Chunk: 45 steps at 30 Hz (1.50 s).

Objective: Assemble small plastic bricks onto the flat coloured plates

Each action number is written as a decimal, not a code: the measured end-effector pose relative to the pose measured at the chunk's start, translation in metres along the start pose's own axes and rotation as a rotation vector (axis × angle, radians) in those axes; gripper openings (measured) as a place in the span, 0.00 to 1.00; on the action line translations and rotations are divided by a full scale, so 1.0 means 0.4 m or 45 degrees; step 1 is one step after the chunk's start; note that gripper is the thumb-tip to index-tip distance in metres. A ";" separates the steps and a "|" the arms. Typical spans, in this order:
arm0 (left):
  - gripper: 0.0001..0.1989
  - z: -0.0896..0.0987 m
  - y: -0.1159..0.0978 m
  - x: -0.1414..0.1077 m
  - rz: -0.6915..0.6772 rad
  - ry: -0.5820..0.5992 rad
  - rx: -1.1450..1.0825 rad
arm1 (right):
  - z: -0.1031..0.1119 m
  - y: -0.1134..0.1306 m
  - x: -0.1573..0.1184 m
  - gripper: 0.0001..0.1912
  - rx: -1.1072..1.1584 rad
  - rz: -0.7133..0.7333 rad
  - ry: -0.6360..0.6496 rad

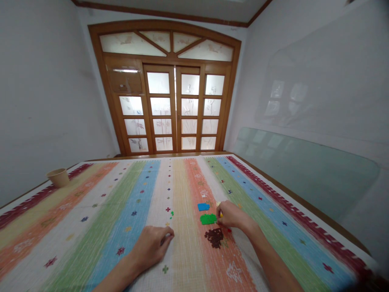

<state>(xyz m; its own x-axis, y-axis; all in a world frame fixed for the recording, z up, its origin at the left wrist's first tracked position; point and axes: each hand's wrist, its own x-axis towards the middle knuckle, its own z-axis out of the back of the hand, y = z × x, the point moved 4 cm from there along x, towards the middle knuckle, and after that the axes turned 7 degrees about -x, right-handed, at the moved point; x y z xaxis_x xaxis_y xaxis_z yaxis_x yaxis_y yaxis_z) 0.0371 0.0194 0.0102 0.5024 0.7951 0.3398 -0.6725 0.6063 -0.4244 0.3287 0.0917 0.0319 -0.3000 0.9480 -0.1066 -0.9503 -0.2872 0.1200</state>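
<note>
On the striped cloth right of centre lie a blue block piece (203,207), a flat group of green pieces (208,219) and a pile of small brown pieces (214,238). My right hand (231,215) is at the right end of the green group, its fingers pinched together; a bit of yellow shows by them, and what they grip is too small to name. Resting on the cloth left of these, my left hand (156,243) has its fingers curled and thumb against them; its contents are hidden. A few tiny green bits (172,214) lie beyond it.
A beige cup (58,177) stands at the far left of the table. The striped tablecloth (188,259) covers the tabletop. Behind the table are wooden doors with glass panes (160,106), and a pale glass panel (304,162) leans along the right wall.
</note>
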 end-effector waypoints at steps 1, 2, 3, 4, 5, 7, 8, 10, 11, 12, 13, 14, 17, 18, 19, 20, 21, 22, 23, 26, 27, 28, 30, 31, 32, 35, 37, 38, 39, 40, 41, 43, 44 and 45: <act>0.10 0.000 0.000 0.000 0.001 -0.001 -0.003 | -0.001 0.000 0.000 0.11 0.000 0.001 -0.003; 0.10 0.000 0.001 0.000 0.000 -0.001 -0.008 | -0.002 0.000 0.001 0.10 -0.002 0.003 -0.003; 0.11 0.000 0.001 0.000 -0.001 0.001 -0.012 | -0.003 0.000 0.001 0.10 -0.006 0.004 0.000; 0.11 0.000 0.001 0.000 -0.002 0.002 -0.014 | -0.004 0.001 0.001 0.10 -0.009 0.005 0.002; 0.11 0.000 0.002 0.000 -0.005 0.003 -0.015 | -0.006 0.002 0.002 0.10 -0.014 0.006 0.005; 0.11 -0.001 0.003 0.000 -0.011 0.001 -0.012 | -0.008 0.003 0.002 0.09 -0.021 0.003 0.006; 0.11 -0.002 0.003 -0.001 -0.013 0.000 -0.010 | -0.008 0.003 0.002 0.09 -0.023 -0.002 0.004; 0.11 -0.003 0.005 -0.002 -0.010 -0.001 -0.006 | -0.008 0.004 0.001 0.09 -0.024 -0.009 -0.002; 0.11 -0.004 0.005 -0.002 -0.008 0.000 -0.003 | -0.008 0.005 0.001 0.09 -0.023 -0.011 -0.005; 0.11 -0.004 0.006 -0.002 -0.006 -0.001 -0.001 | -0.007 0.006 0.000 0.09 -0.024 -0.012 -0.006; 0.11 -0.004 0.006 -0.002 -0.006 -0.001 0.000 | -0.007 0.007 0.000 0.09 -0.026 -0.012 -0.003; 0.10 -0.004 0.006 -0.002 -0.009 -0.002 0.001 | -0.007 0.008 0.000 0.09 -0.026 -0.010 0.001; 0.10 -0.002 0.004 -0.002 -0.019 -0.007 -0.003 | -0.008 0.008 0.000 0.10 -0.031 -0.015 0.011; 0.10 -0.002 0.003 -0.002 -0.020 -0.006 -0.004 | -0.009 0.007 0.001 0.10 -0.029 -0.015 0.009; 0.10 -0.001 0.002 -0.002 -0.022 -0.006 -0.005 | -0.009 0.007 0.002 0.09 -0.026 -0.016 0.008; 0.11 -0.001 0.002 -0.002 -0.022 -0.005 -0.003 | -0.009 0.005 0.003 0.09 -0.025 -0.017 0.008; 0.10 -0.001 0.002 -0.002 -0.020 -0.001 -0.002 | -0.009 0.004 0.004 0.09 -0.025 -0.020 0.005; 0.10 -0.001 0.002 -0.002 -0.016 0.004 0.001 | -0.007 0.004 0.004 0.08 -0.023 -0.022 0.000; 0.10 -0.001 0.003 -0.001 -0.011 0.007 0.005 | -0.004 0.004 0.004 0.08 -0.020 -0.025 -0.007; 0.10 -0.003 0.005 0.001 0.013 0.015 0.017 | 0.013 0.013 0.000 0.08 0.013 -0.029 -0.045; 0.10 -0.004 0.007 0.002 0.026 0.012 0.027 | 0.021 0.019 -0.003 0.07 0.027 -0.025 -0.065; 0.10 -0.004 0.009 0.003 0.045 0.008 0.042 | 0.028 0.026 -0.006 0.07 0.038 -0.019 -0.088; 0.11 -0.003 0.012 0.005 0.095 -0.001 0.084 | 0.041 0.041 -0.012 0.07 0.055 -0.002 -0.130; 0.11 -0.002 0.015 0.006 0.123 -0.008 0.109 | 0.046 0.049 -0.014 0.07 0.061 0.008 -0.150; 0.12 -0.001 0.017 0.006 0.153 -0.016 0.133 | 0.049 0.056 -0.015 0.08 0.065 0.021 -0.170; 0.15 0.003 0.024 0.008 0.244 -0.030 0.207 | 0.051 0.076 -0.017 0.09 0.053 0.055 -0.221; 0.16 0.005 0.029 0.010 0.300 -0.021 0.256 | 0.049 0.088 -0.017 0.09 0.047 0.072 -0.220; 0.16 0.006 0.031 0.011 0.322 -0.008 0.276 | 0.048 0.095 -0.018 0.09 0.049 0.078 -0.216; 0.17 0.005 0.032 0.012 0.341 0.009 0.292 | 0.046 0.101 -0.018 0.09 0.053 0.083 -0.215; 0.17 0.005 0.033 0.013 0.358 0.029 0.306 | 0.045 0.107 -0.018 0.09 0.059 0.090 -0.219; 0.18 0.004 0.033 0.014 0.373 0.050 0.317 | 0.043 0.113 -0.018 0.09 0.063 0.099 -0.224; 0.19 0.003 0.033 0.016 0.406 0.088 0.337 | 0.036 0.125 -0.017 0.09 0.066 0.118 -0.232; 0.20 0.003 0.033 0.016 0.422 0.103 0.345 | 0.031 0.130 -0.016 0.09 0.064 0.128 -0.231; 0.20 0.002 0.033 0.017 0.434 0.116 0.351 | 0.026 0.135 -0.015 0.09 0.061 0.139 -0.229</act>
<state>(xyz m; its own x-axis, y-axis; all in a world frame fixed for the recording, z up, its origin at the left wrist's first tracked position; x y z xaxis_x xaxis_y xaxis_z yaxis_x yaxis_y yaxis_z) 0.0311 0.0328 0.0076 0.2645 0.9544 0.1388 -0.9215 0.2925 -0.2554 0.2802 0.0721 0.0492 -0.3773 0.9220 0.0869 -0.9066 -0.3869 0.1686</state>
